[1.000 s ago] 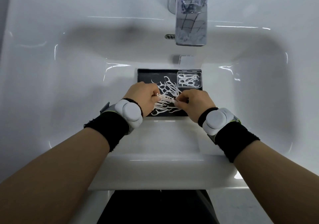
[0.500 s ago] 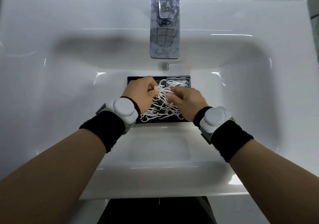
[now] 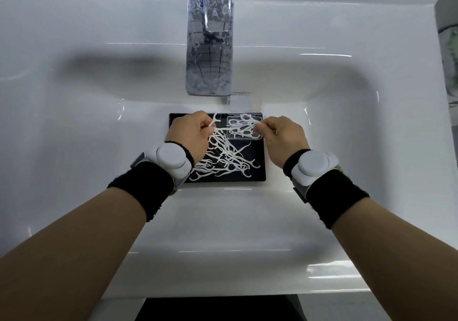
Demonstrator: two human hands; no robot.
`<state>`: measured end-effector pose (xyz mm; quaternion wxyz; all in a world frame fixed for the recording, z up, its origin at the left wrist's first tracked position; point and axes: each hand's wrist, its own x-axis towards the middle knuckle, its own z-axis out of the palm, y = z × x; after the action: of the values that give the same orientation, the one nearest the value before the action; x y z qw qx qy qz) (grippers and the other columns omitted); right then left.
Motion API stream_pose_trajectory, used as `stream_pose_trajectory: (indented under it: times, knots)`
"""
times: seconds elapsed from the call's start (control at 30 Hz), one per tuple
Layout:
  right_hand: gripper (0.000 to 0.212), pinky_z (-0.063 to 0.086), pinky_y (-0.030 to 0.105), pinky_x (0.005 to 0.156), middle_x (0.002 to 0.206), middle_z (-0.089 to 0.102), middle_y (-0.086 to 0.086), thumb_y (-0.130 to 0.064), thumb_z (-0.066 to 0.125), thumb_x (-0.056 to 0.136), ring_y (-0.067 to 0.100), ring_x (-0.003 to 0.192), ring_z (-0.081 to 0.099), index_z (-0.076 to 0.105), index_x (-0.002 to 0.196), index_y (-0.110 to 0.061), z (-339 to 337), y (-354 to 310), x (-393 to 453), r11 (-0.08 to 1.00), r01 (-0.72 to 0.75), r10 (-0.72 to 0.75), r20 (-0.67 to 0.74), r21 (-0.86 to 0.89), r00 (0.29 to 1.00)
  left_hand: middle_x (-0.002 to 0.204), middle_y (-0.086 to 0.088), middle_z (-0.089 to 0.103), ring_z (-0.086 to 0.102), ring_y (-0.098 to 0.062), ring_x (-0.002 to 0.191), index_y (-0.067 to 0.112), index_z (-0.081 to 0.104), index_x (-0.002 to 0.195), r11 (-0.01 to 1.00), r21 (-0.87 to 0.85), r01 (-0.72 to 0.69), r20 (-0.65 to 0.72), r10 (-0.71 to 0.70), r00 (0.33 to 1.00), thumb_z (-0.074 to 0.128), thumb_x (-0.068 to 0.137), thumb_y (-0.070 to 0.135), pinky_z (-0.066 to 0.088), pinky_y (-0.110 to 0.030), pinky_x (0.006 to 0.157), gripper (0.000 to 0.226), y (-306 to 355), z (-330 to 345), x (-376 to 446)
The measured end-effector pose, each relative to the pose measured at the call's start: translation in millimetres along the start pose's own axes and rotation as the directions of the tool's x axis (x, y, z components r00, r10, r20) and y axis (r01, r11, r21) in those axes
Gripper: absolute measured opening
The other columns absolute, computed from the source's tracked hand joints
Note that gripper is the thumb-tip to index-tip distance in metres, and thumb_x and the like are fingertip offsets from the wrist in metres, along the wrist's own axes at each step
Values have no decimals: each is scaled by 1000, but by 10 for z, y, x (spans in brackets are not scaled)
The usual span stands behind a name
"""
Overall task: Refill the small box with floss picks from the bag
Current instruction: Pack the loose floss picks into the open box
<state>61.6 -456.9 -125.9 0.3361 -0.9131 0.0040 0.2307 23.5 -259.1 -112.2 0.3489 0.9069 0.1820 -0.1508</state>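
At the far left lies the white basin (image 3: 74, 127), its smooth wall sloping down to a flat floor. The left forearm reaches in from the lower left, wearing a black wristband (image 3: 146, 189) and a grey round device (image 3: 172, 157) strapped on the wrist. The left hand (image 3: 189, 138) hovers over the left part of a black tray (image 3: 259, 162) that sits on the basin floor; its fingers are curled in and pinch a few white floss picks, one head poking up just beyond the fingertips. A loose pile of floss picks (image 3: 223, 158) lies tangled across the middle and near part of the tray, some hidden under the left wrist. Above the tray, at the back of the basin, a chrome tap (image 3: 210, 48) stands, its spout pointing down toward the tray's far edge. In the tray's far right corner sits the small box (image 3: 244, 126), clear and open on top, already holding several picks. A strand of picks stretches from the left hand across to the box. The right hand (image 3: 282, 140) is just beside the box's right edge, fingers closed narrowly on the ends of picks that rest over the box. The right wrist carries a matching grey device (image 3: 313, 166) and black band (image 3: 337, 197). No bag can be made out.
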Motion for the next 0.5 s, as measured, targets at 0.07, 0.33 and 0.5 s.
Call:
stream_pose_trajectory:
  times: [0.07,0.33,0.5]
  knots:
    - [29,36,26,70,91,62,9,-34,49,97,25,86,55,71,96,-15,12,11,68,997,31,-30,20,-72,999,103,-4,68,55,-14,86,14,66,102,1000,22,5,-20,-5,1000,56,94,19,38,-22,79,14,-1,-12,10]
    - [31,40,31,93,118,51,7,-35,58,92,24,117,41,64,121,-24,54,11,166,971,130,-122,54,-200,991,100,-10,62,57,-26,96,12,68,97,993,81,-87,-14,89,996,58,92,23,45,-38,90,16,100,46,95]
    - [37,43,29,87,115,52,3,-27,64,88,22,105,52,57,124,-23,20,122,163,988,114,-115,3,-107,993,96,-9,64,57,-26,95,16,70,99,982,118,-151,8,151,989,59,91,24,41,-31,83,15,244,175,191]
